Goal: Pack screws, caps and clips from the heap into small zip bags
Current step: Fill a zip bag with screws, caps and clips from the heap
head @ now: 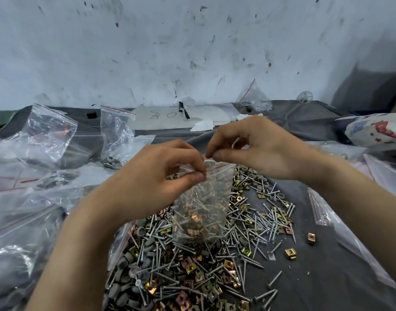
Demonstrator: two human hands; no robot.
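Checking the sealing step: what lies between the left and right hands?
In the head view, the red-lined mouth of the zip bag spans from left hand to right hand, both pinching it.

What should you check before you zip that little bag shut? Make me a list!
1. Left hand pinches the top edge of the zip bag: ok.
2. Right hand pinches the same top edge: ok.
3. Bag hangs with its mouth up, above the heap: ok.
4. Zip strip pressed shut along its whole length: cannot tell, the fingers hide part of it.
5. Screws, caps and clips all inside the bag: cannot tell, the clear plastic also shows the heap behind it.
6. Nothing caught in the zip strip: cannot tell.
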